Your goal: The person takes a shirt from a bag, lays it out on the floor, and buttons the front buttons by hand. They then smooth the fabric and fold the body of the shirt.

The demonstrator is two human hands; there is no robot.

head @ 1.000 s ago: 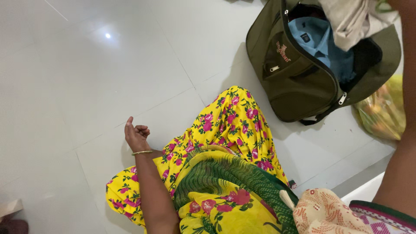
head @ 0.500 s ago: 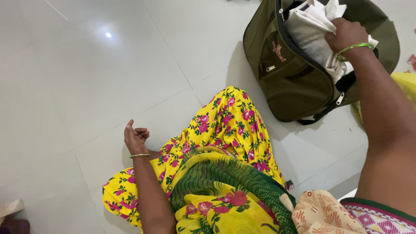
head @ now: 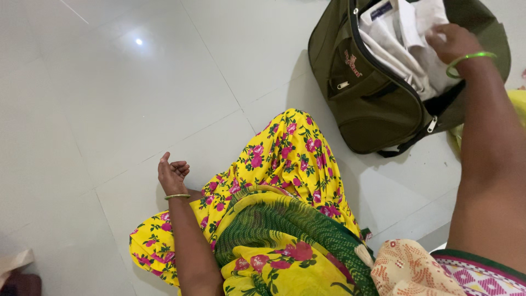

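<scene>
An olive-green travel bag (head: 372, 112) lies unzipped on the white tiled floor at the upper right. A folded white garment (head: 397, 38) fills its opening. My right hand (head: 455, 43), with a green bangle on the wrist, rests flat on that garment inside the bag, fingers loosely spread. My left hand (head: 172, 175), wearing a thin gold bangle, sits on the floor beside my knee with its fingers curled in and nothing in them. A yellow floral sari (head: 290, 159) covers my folded legs between the two hands.
A yellow plastic bag (head: 518, 107) shows at the right edge behind my right arm. A pale and dark-red object (head: 13, 268) sits at the bottom-left corner. White glossy floor tiles (head: 109, 98) stretch to the left.
My right hand carried the white garment down into the bag, covering a blue shirt, then loosened its grip and now lies on top. The left hand stayed put.
</scene>
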